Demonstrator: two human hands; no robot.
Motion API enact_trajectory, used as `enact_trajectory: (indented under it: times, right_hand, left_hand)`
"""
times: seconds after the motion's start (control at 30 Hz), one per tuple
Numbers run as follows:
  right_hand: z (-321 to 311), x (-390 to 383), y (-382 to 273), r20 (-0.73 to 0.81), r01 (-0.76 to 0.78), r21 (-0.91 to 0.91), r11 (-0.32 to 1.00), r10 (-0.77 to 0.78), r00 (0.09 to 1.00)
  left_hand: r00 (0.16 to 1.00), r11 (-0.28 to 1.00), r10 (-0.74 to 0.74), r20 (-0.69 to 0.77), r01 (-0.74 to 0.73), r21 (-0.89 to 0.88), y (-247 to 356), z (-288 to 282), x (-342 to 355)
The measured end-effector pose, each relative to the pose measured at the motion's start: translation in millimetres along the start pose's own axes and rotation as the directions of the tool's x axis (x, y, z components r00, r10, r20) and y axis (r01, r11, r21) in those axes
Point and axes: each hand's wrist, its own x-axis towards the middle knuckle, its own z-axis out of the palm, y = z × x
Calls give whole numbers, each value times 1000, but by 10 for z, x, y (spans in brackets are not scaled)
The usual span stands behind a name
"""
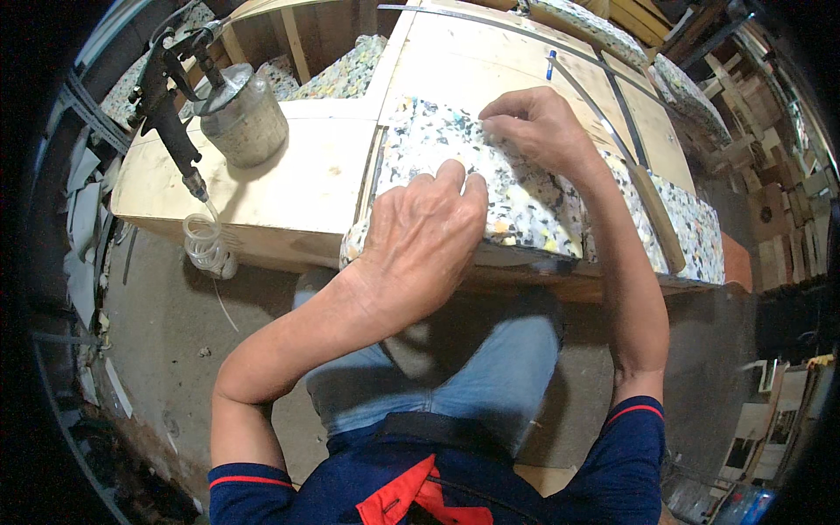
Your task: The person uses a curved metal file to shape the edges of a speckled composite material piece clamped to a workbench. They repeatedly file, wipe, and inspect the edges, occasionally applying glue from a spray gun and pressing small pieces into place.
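A piece of speckled foam (pixel 437 131), white with black, blue and yellow flecks, lies over the near part of a plywood frame. My left hand (pixel 429 223) bears down on its near left part, fingers curled in against the foam and their tips mostly hidden. Farther off and to the right, my right hand (pixel 538 127) is closed in a pinch at the foam's far right part, thumb and forefinger close together. More of the same foam (pixel 696 232) covers the frame to the right, with a wooden strip (pixel 652 210) lying across it.
A spray gun with a cloudy cup (pixel 245 122) stands on the plywood panel (pixel 166 175) at left, its coiled clear hose (pixel 208 241) hanging over the edge. A blue pen (pixel 550 66) lies beyond my right hand. Wood offcuts (pixel 774 219) are piled at far right.
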Motion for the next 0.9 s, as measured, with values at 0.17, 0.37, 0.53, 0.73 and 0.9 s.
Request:
enact_trajectory:
  times: [0.17, 0.37, 0.53, 0.73, 0.9]
  right_hand:
    - [95, -21, -211, -6, -84, -134, 987, 84, 996]
    - [-69, -47, -112, -300, -46, -208, 977, -19, 954]
    - [181, -98, 12, -226, 172, -370, 913, -268, 937]
    - [-197, -174, 14, -390, 96, -299, 950, -213, 896]
    - [-59, -865, -72, -43, 320, -428, 845, -372, 927]
  left_hand:
    - [999, 1000, -8, 34, 7, 15, 23, -39, -7]
    - [979, 981, -160, -124, 144, -131, -31, -421, -379]
    - [711, 482, -701, -50, 421, -768, -261, -490, -770]
    - [618, 182, -767, 175, 470, -864, -369, -231, -1338]
    - [536, 45, -803, 259, 489, -871, -552, 11, -1882]
